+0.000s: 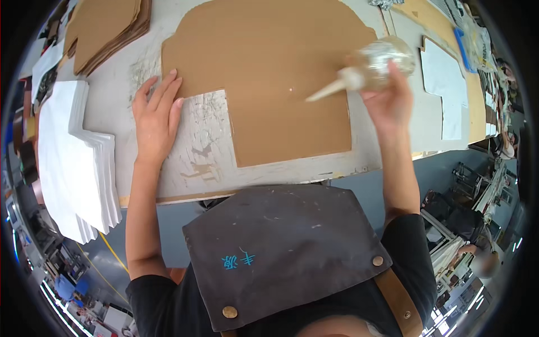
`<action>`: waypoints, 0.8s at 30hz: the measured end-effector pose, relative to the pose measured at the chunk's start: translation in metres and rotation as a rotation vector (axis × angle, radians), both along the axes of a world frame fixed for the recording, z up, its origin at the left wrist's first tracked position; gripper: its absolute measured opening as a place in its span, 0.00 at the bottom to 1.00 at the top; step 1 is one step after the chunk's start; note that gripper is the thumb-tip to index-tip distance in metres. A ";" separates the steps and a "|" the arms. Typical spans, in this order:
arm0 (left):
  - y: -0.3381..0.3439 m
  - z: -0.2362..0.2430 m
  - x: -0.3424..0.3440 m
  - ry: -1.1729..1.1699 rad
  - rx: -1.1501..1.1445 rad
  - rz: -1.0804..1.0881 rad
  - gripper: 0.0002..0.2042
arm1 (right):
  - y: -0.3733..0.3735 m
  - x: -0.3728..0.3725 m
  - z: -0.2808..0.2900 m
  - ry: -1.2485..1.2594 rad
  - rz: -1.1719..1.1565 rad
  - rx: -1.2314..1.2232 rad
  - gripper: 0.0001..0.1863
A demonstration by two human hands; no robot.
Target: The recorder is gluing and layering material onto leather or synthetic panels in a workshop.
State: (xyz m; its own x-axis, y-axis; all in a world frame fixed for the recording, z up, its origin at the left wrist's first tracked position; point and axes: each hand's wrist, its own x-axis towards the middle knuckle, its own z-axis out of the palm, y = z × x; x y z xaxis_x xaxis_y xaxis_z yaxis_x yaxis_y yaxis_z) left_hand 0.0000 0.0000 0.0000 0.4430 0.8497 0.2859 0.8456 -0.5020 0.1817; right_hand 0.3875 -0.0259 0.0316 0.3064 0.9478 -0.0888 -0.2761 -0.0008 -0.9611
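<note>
A large brown cardboard cut-out lies on the worn pale tabletop. My left hand rests flat at its left notch, fingertips on the cardboard and fingers a little apart. My right hand grips a squeeze bottle with a silvery wrap and a long cream nozzle, pointing down-left over the cardboard's lower part. Whether the nozzle tip touches the cardboard I cannot tell. A small pale dot shows on the cardboard left of the nozzle.
Stacks of brown sheets and white cut sheets sit at the left. A white cut piece and a blue strip lie at the right. A co-worker and workshop gear show at the far right rim.
</note>
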 end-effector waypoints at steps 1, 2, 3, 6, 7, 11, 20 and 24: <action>0.001 -0.001 -0.001 -0.002 0.000 0.001 0.15 | 0.001 0.021 0.000 0.499 0.132 0.034 0.27; 0.003 -0.002 -0.002 -0.006 0.000 0.003 0.15 | 0.001 0.040 0.002 0.996 0.268 0.066 0.28; -0.007 -0.002 0.004 -0.014 -0.015 0.025 0.15 | -0.002 0.066 0.012 0.972 0.211 0.043 0.27; -0.003 0.000 -0.006 -0.060 0.021 0.045 0.15 | -0.001 0.133 0.026 0.542 0.226 -0.083 0.26; 0.000 -0.003 -0.001 -0.156 0.052 0.026 0.15 | -0.011 0.158 0.043 0.167 0.023 -0.220 0.29; -0.010 0.004 -0.002 -0.333 0.210 0.048 0.15 | -0.018 0.181 0.026 -1.280 -0.051 -0.440 0.38; -0.073 0.056 -0.068 -0.083 0.336 0.682 0.12 | 0.010 0.173 0.040 -1.896 0.058 -0.213 0.25; -0.079 0.058 -0.096 -0.111 0.270 0.628 0.05 | 0.062 0.011 0.048 -1.430 0.282 0.151 0.20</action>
State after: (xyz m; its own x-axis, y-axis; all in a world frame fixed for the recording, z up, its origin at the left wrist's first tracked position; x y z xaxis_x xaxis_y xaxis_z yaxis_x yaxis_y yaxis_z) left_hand -0.0962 -0.0790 0.0576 -0.1541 0.8285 0.5383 0.9744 0.0373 0.2217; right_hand 0.3983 0.0365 0.0798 -0.1467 0.9625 0.2281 0.8842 0.2310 -0.4060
